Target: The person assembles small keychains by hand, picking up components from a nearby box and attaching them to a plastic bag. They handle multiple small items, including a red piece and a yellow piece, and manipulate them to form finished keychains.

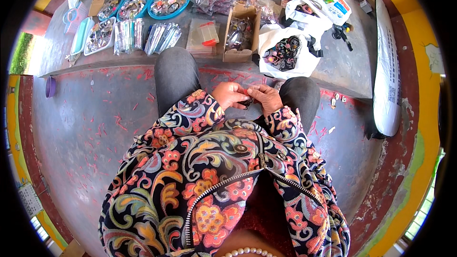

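1. Two hands, together over the lap. Left hand [228, 96]: fingers curled narrow, pinching the piece listed next. Right hand [266, 98]: fingertips drawn in beside the left's; we cannot tell whether they grip anything.
2. One small dark piece [246, 103], at the left fingertips, between the hands; kind too small for us to tell. We judge its handling unfinished, since both hands are engaged at it.
3. One white bag [305, 68], open on the ledge [340, 69], holding many dark loops [285, 52], loose; we count these as not packed.
4. One cardboard box [236, 56], open, with dark contents only partly legible to us.
5. Two groups of clear packets [128, 37], lying left of the box; these look packed already.
6. Several round trays, including one blue tray [169, 18], filled with mixed small items.
7. Many red scraps [120, 123], scattered over the floor [76, 162]; we judge a good deal done.
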A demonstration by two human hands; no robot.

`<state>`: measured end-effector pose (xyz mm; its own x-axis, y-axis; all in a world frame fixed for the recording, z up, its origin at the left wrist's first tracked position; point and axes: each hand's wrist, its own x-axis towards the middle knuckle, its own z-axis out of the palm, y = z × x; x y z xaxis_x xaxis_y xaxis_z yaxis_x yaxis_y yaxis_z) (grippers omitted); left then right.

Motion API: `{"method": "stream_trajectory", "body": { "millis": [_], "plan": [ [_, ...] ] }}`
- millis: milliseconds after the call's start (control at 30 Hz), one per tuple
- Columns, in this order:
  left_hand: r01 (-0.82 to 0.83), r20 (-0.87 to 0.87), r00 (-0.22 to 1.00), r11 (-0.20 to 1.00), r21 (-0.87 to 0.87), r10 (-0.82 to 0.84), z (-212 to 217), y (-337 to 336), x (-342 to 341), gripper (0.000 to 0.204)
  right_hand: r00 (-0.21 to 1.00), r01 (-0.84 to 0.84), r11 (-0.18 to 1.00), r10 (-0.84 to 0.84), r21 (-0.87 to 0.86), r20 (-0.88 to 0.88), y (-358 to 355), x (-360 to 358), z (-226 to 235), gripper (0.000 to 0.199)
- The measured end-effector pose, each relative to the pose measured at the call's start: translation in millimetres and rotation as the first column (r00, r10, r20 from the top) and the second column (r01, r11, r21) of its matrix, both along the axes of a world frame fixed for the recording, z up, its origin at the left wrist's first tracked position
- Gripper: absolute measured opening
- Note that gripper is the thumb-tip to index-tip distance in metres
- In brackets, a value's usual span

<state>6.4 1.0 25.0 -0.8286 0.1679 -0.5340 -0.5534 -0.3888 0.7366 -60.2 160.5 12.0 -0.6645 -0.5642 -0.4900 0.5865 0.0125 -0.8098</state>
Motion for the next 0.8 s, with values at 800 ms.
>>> {"method": "stream_trajectory", "body": {
  "millis": [800],
  "plan": [
    [0.076,-0.02,0.997,0.995,-0.066,-0.077,-1.2,0.5,1.4,0.019,0.962,-0.042,0.996,0.061,0.075,-0.265,-2.1,3.5,-4.5,0.018]
  ]
}}
